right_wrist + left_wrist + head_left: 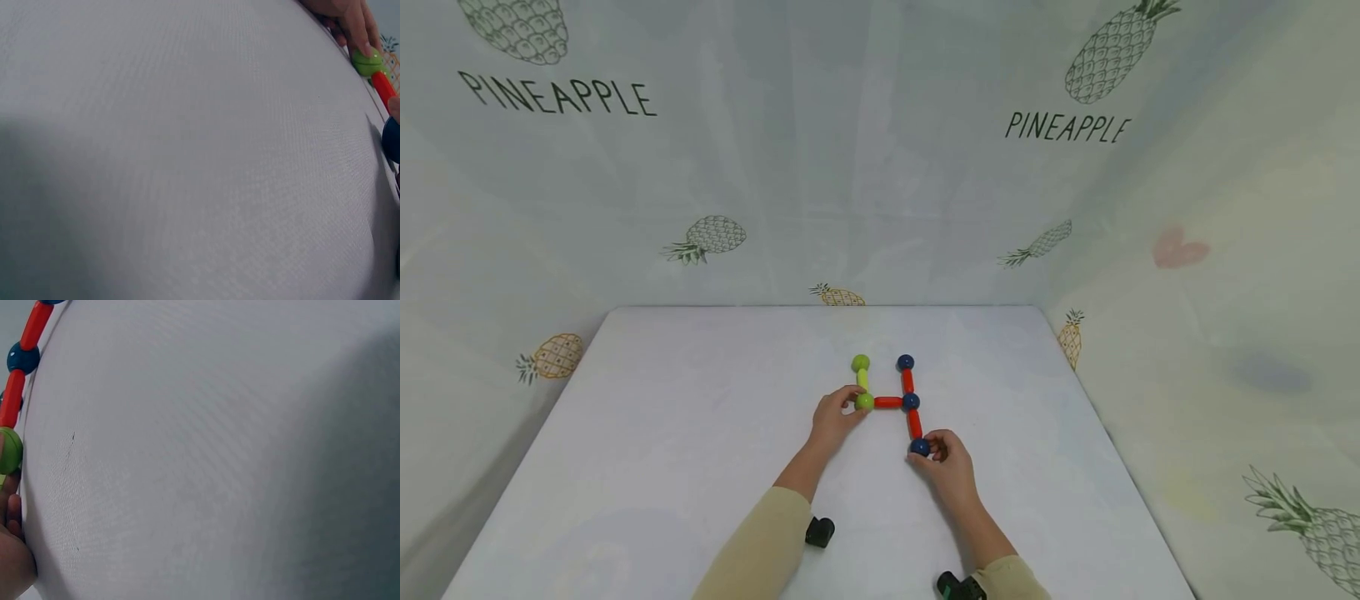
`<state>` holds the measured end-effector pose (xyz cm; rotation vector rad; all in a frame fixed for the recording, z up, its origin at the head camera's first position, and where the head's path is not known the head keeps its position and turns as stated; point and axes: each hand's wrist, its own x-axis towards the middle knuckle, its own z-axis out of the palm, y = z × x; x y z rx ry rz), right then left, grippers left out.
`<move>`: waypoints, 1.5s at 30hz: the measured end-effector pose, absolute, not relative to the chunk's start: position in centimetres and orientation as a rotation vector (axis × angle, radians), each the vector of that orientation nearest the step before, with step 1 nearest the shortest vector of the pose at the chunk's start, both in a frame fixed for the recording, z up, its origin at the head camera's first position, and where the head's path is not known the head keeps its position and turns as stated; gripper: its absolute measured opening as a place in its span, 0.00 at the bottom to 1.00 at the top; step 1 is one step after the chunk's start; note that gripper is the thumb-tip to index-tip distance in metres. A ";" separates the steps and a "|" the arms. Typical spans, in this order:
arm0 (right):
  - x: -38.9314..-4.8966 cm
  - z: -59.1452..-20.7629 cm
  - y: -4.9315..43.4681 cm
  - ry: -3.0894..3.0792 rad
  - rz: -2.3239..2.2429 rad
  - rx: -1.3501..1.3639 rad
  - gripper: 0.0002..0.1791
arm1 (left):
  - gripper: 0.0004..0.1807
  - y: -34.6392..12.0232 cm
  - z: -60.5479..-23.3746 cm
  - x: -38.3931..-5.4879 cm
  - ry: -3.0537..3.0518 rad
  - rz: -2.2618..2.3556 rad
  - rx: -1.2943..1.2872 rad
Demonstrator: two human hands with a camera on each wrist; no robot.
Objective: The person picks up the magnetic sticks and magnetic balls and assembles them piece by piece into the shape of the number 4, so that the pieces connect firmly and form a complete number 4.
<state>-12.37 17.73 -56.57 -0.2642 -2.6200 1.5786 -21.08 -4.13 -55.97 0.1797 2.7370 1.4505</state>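
Note:
On the white table lies a joined shape of balls and short rods. A green ball (861, 362) at the far left connects by a yellow-green rod (862, 381) to a nearer green ball (865, 402), which my left hand (836, 419) pinches. From there a red rod (888, 402) runs right to a middle blue ball (911, 401). Another red rod (907, 381) leads away to the far blue ball (906, 362). Toward me, a third red rod (914, 424) ends at the nearest blue ball (919, 448), held between thumb and fingers of my right hand (951, 472).
The white table (715, 400) meets a pale pineapple-print curtain (820, 150) at its back and sides. Black wrist cameras sit by both sleeves, one at the left wrist (820, 532) and one at the right (961, 587).

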 end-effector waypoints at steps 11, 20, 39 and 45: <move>-12.7 -56.6 17.6 -2.643 1.547 -0.229 0.22 | 0.18 -4.3 -55.7 -20.9 2.748 1.484 0.201; -12.8 -56.4 17.2 -2.659 1.543 -0.134 0.28 | 0.23 -5.6 -55.9 -21.0 2.669 1.467 0.234; -15.2 -52.1 20.2 -2.813 0.959 0.234 0.26 | 0.29 -8.6 -53.0 -20.3 2.786 1.224 0.279; -16.1 -50.5 21.8 -2.769 0.712 0.358 0.28 | 0.30 -10.1 -51.1 -20.0 2.921 1.053 0.336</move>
